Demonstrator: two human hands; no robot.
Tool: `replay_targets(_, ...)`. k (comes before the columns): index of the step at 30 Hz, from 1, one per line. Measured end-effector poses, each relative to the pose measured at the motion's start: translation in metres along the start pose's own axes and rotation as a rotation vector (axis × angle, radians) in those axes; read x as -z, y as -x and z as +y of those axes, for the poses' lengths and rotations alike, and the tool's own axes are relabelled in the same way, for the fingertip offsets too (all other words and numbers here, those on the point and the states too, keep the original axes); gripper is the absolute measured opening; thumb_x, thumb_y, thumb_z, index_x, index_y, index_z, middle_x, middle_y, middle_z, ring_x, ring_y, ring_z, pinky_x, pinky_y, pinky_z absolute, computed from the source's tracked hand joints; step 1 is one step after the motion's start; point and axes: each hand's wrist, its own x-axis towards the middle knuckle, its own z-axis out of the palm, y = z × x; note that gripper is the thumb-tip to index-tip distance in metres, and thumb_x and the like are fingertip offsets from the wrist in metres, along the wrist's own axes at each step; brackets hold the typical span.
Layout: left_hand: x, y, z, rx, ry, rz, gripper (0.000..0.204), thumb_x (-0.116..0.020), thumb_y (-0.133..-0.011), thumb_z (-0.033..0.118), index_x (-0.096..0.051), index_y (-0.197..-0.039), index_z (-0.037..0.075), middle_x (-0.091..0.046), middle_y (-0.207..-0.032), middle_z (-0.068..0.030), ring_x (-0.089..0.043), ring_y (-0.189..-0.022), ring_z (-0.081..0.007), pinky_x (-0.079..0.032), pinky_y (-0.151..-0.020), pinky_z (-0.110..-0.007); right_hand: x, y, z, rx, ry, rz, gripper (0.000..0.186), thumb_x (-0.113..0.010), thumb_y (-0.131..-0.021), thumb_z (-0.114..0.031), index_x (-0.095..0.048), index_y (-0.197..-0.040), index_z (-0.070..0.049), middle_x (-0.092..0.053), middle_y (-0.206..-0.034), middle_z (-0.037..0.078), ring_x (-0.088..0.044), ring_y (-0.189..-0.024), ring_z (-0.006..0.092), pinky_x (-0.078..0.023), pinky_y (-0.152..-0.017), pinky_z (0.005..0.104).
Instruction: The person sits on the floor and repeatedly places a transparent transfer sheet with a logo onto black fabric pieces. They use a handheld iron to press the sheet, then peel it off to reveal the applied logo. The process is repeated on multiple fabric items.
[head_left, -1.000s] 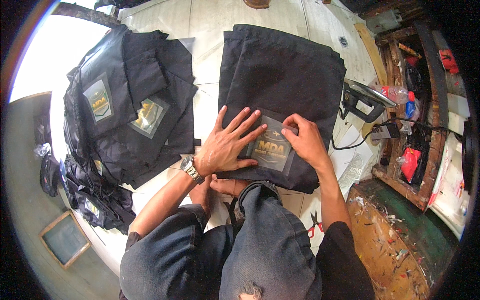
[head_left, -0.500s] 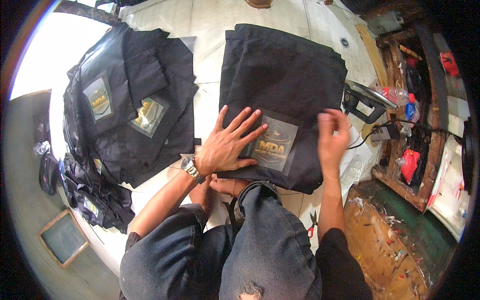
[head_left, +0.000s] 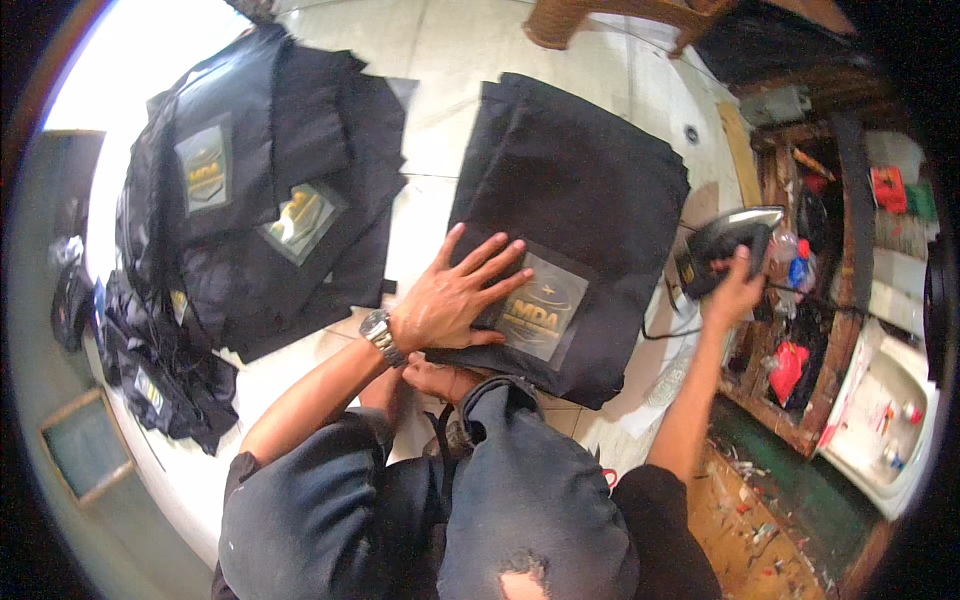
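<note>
My left hand [head_left: 455,298] lies spread flat on a stack of black fabric pieces [head_left: 570,165], its fingertips at the left edge of a clear transfer film [head_left: 545,308] with a gold printed emblem. A metal watch is on that wrist. Off to the right of the stack, my right hand [head_left: 738,290] grips the handle of a black clothes iron [head_left: 715,255], which is tilted with its shiny soleplate edge upward. The iron's dark cord trails below and to the right of that hand.
More black fabric pieces [head_left: 300,220] with similar films spread over the pale tiled floor at left. A wooden shelf frame [head_left: 835,270] with bottles and a red bag stands at right, beside a white tray [head_left: 850,445]. Brown furniture legs [head_left: 548,25] show at the top.
My right hand has moved right from the stack's edge and taken hold of the iron, which now sits tilted. My left hand stays flat on the fabric. The view has shifted slightly.
</note>
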Motion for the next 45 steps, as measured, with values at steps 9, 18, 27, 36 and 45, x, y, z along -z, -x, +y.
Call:
replay_targets(9,-0.005,0.006,-0.003,-0.001,0.015,0.053,0.102,-0.071,-0.079,0.074,-0.033,-0.163,0.029,-0.021,-0.173,-0.0029,-0.019,-0.159,-0.0229,-0.006,-0.127,-0.065,0.096,0.095,-0.197,-0.004,0.410,-1.119,0.043,-0.061,-0.105,-0.040,-0.057,-0.121,-0.001,-0.051,-0.063,0.000,-0.052,-0.052,0.0081,-0.041,-0.046,0.0269)
replay_targets(18,0.000,0.005,-0.003,-0.035,0.043,0.061,0.100,-0.067,-0.083,0.071,-0.028,-0.165,0.028,-0.020,-0.173,-0.0039,-0.019,-0.160,-0.0254,-0.003,-0.126,-0.065,0.060,0.186,-0.186,0.052,0.333,-1.437,0.050,-0.060,-0.104,-0.041,-0.051,-0.113,0.008,-0.066,-0.090,0.036,-0.063,-0.088,0.0587,-0.048,-0.073,0.0600)
replay_targets(27,-0.001,0.009,-0.003,-0.032,0.001,0.053,0.098,-0.065,-0.084,0.072,-0.030,-0.164,0.028,-0.020,-0.173,-0.0038,-0.020,-0.159,-0.0246,-0.004,-0.126,-0.066,0.042,0.201,-0.177,0.076,0.366,-1.415,0.049,-0.060,-0.105,-0.040,-0.050,-0.106,0.008,-0.065,-0.082,0.036,-0.066,-0.082,0.0551,-0.050,-0.069,0.0558)
replay_targets(36,-0.004,0.009,-0.002,-0.057,0.045,0.112,0.096,-0.063,-0.086,0.074,-0.034,-0.162,0.024,-0.021,-0.173,-0.0057,-0.019,-0.160,-0.0265,-0.004,-0.126,-0.066,0.040,0.210,-0.182,0.039,0.391,-1.394,0.055,-0.058,-0.105,-0.041,-0.052,-0.110,0.013,-0.064,-0.091,0.042,-0.062,-0.091,0.0599,-0.050,-0.079,0.0614)
replay_targets(45,0.002,0.003,-0.001,-0.063,-0.008,0.072,0.096,-0.068,-0.085,0.067,-0.031,-0.164,0.025,-0.020,-0.173,-0.0070,-0.019,-0.159,-0.0280,-0.006,-0.125,-0.067,0.054,0.193,-0.169,-0.033,0.409,-1.378,0.058,-0.061,-0.101,-0.050,-0.059,-0.112,0.006,-0.067,-0.096,0.039,-0.064,-0.095,0.0580,-0.052,-0.082,0.0595)
